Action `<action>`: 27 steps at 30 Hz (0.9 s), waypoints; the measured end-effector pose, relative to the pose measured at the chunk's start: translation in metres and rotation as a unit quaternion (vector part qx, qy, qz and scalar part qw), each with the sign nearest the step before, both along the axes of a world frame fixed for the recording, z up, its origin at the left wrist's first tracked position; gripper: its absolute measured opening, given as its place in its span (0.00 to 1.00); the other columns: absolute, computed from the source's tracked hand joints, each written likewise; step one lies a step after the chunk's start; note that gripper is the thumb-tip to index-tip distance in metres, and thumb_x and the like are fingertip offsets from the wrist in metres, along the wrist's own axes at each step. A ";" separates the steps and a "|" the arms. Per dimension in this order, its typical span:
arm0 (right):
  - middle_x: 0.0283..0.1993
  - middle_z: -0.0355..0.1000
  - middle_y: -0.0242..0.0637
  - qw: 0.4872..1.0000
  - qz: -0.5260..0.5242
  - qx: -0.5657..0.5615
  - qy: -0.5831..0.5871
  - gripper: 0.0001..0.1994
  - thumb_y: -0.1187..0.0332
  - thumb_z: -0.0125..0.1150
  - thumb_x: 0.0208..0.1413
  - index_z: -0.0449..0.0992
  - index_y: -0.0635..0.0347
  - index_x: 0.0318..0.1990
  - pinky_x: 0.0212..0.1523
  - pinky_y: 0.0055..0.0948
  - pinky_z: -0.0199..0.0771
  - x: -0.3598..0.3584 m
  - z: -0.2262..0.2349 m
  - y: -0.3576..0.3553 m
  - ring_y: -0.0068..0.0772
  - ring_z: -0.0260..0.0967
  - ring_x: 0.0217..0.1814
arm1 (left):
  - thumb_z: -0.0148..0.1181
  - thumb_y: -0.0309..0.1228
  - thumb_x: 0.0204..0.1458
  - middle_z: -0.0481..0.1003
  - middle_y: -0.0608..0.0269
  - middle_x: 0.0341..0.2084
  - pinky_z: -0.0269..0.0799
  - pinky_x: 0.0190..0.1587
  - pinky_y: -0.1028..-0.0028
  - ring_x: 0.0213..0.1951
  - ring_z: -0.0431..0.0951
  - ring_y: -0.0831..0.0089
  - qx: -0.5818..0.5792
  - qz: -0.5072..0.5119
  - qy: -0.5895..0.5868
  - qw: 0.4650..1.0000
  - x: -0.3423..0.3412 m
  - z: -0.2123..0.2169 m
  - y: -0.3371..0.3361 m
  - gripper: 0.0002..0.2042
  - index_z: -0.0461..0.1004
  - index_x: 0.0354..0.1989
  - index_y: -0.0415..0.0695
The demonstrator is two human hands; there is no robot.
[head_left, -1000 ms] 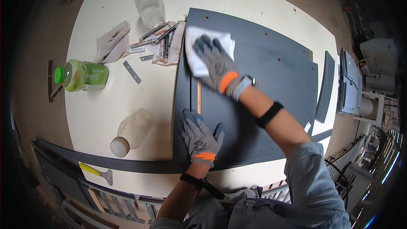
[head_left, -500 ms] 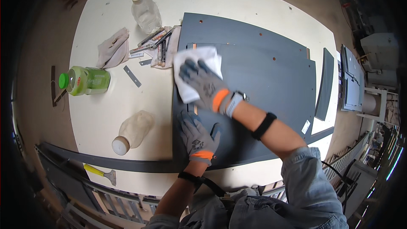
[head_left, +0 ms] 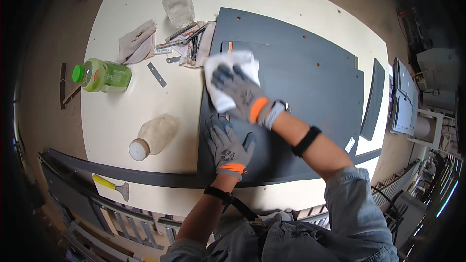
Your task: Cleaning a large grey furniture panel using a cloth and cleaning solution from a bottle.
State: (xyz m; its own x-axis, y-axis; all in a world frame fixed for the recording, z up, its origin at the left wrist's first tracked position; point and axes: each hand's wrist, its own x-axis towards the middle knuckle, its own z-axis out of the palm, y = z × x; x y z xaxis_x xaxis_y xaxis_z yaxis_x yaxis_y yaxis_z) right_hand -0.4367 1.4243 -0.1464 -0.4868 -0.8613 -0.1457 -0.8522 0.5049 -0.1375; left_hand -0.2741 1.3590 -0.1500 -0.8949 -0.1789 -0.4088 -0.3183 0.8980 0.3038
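Note:
A dark grey panel (head_left: 310,97) with small holes lies on the white tabletop, seemingly over another grey board. My right hand (head_left: 240,90), in a grey glove with blue fingertips, lies flat with outstretched fingers on a folded white cloth (head_left: 221,98), pressing it against the panel's left part. Beneath the cloth's edge, a narrow copper-coloured strip (head_left: 230,46) shows in part. Nearer to me, my left hand (head_left: 228,148), gloved alike, rests palm down on the panel close to its left edge. Its fingers are spread and it holds nothing.
Left of the panel are a green-capped bottle (head_left: 110,76), a cloudy bottle (head_left: 159,133), a clear bottle (head_left: 178,7), a beige cloth (head_left: 137,42), several markers (head_left: 191,43) and a flat metal blade (head_left: 157,74). A yellow-handled scraper (head_left: 110,184) lies at the near edge; a grey strip (head_left: 373,99) lies right.
The view has shifted, so most tabletop things sit higher in the picture. My right hand and the cloth stay on nearly the same part of the panel; my left hand still rests there.

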 end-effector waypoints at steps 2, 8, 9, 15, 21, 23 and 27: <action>0.69 0.45 0.39 0.994 0.052 0.034 -0.087 0.39 0.54 0.55 0.44 0.50 0.54 0.65 0.71 0.39 0.32 0.058 -0.011 0.020 0.40 0.35 0.73 | 0.56 0.49 0.45 0.51 0.28 0.57 0.45 0.61 0.50 0.60 0.50 0.38 0.003 -0.029 -0.021 0.999 -0.005 0.001 0.002 0.39 0.56 0.55 0.26; 0.70 0.44 0.41 0.999 -0.025 -0.039 0.002 0.35 0.53 0.49 0.51 0.49 0.57 0.65 0.71 0.37 0.28 -0.009 -0.007 0.021 0.40 0.34 0.73 | 0.55 0.50 0.46 0.52 0.34 0.59 0.42 0.62 0.51 0.61 0.51 0.42 0.041 0.027 0.093 0.994 0.030 -0.006 0.001 0.41 0.50 0.60 0.30; 0.70 0.44 0.42 0.996 -0.066 -0.034 0.057 0.34 0.52 0.44 0.54 0.49 0.58 0.65 0.71 0.37 0.27 -0.036 -0.014 0.024 0.42 0.33 0.73 | 0.55 0.50 0.46 0.51 0.33 0.59 0.42 0.62 0.49 0.61 0.51 0.41 0.056 0.022 0.071 0.996 0.044 -0.002 0.007 0.43 0.48 0.61 0.29; 0.69 0.44 0.52 0.973 -0.214 -0.055 0.069 0.35 0.51 0.38 0.55 0.48 0.66 0.65 0.70 0.40 0.26 -0.030 -0.017 -0.014 0.49 0.32 0.73 | 0.57 0.47 0.43 0.54 0.32 0.57 0.44 0.61 0.47 0.61 0.52 0.42 0.022 0.050 0.077 0.996 0.076 -0.010 -0.003 0.39 0.55 0.57 0.27; 0.69 0.42 0.49 0.997 -0.064 0.022 -0.035 0.35 0.55 0.44 0.51 0.49 0.66 0.64 0.70 0.41 0.24 0.108 -0.003 0.036 0.49 0.30 0.73 | 0.61 0.38 0.39 0.58 0.37 0.55 0.45 0.61 0.49 0.60 0.54 0.42 0.041 0.053 0.166 0.984 0.070 -0.003 -0.006 0.38 0.55 0.57 0.28; 0.69 0.43 0.49 0.995 -0.099 -0.007 0.007 0.34 0.55 0.42 0.53 0.50 0.66 0.64 0.71 0.39 0.26 0.066 0.000 0.023 0.47 0.32 0.73 | 0.61 0.37 0.40 0.58 0.36 0.55 0.47 0.61 0.50 0.59 0.55 0.42 0.020 0.046 0.182 0.982 0.068 -0.001 -0.008 0.38 0.54 0.57 0.28; 0.68 0.45 0.51 0.962 -0.254 -0.092 0.052 0.34 0.51 0.38 0.56 0.50 0.68 0.64 0.70 0.38 0.27 -0.069 -0.010 0.008 0.47 0.34 0.73 | 0.59 0.41 0.42 0.59 0.37 0.55 0.51 0.60 0.51 0.58 0.58 0.41 -0.025 0.015 0.227 0.974 0.062 -0.008 0.005 0.37 0.55 0.57 0.29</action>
State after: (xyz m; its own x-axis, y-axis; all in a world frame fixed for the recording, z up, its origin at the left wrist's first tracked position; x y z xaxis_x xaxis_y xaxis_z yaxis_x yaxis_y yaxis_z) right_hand -0.5054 1.4325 -0.1564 -0.8547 -0.5159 0.0579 -0.5167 0.8345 -0.1916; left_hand -0.2122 1.3641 -0.1575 -0.9753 -0.2177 0.0365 -0.1885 0.9075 0.3755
